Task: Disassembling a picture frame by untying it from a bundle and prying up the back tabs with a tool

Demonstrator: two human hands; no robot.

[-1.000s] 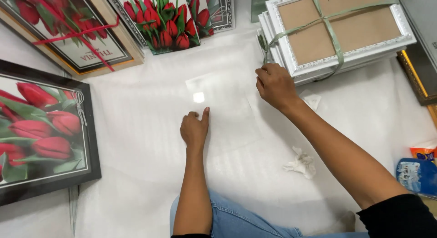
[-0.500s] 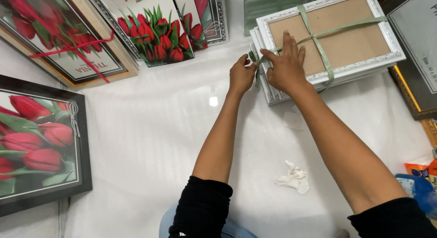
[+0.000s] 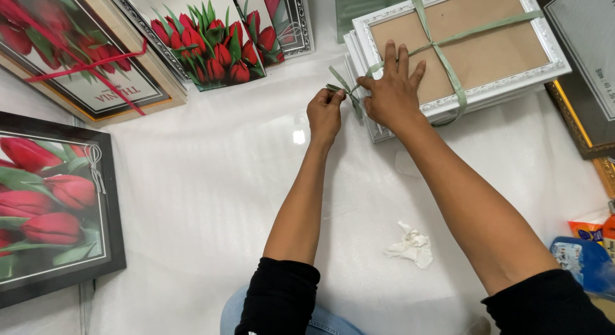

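Hands now both at the bundled white frames [image 3: 461, 53], far right of the white sheet [image 3: 211, 200]. Left hand [image 3: 325, 112], moved up from mid-sheet, pinches the green strap's [image 3: 343, 90] loose end; right hand [image 3: 392, 91] lies flat, released, on the stack's near corner. Crumpled tissue [image 3: 410, 245] nearby.

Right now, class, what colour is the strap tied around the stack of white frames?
Pale green: the strap crosses the brown backing, clearest in the head view.

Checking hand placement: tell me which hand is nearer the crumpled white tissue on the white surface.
Right. The right hand lies on the stack of white frames, up-screen of the crumpled white tissue; the left hand, pinching the green ribbon, sits further left.
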